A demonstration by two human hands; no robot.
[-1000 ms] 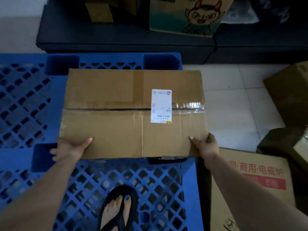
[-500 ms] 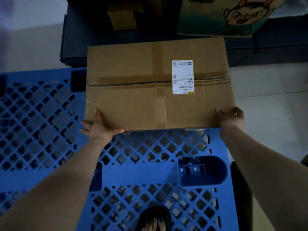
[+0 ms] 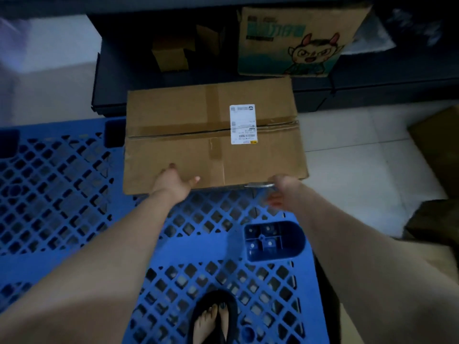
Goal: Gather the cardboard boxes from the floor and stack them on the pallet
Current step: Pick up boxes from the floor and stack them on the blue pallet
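Left grip (image 3: 173,181) rests flat-fingered on the near edge of the box (image 3: 198,150), right grip (image 3: 283,189) blurred at its near right corner, hold unclear; the box lies crosswise at the far edge of the pallet (image 3: 62,194), straight ahead.

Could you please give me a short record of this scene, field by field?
box: cardboard box, taped, with a white label on top; appears to rest on the far right part of the pallet
pallet: blue plastic pallet, open grid
left hand: left hand rests on the box's near edge
right hand: right hand at the box's near right corner, blurred; grip unclear
foot: sandalled foot stands on the pallet
left to gather: brown box on the floor to the right
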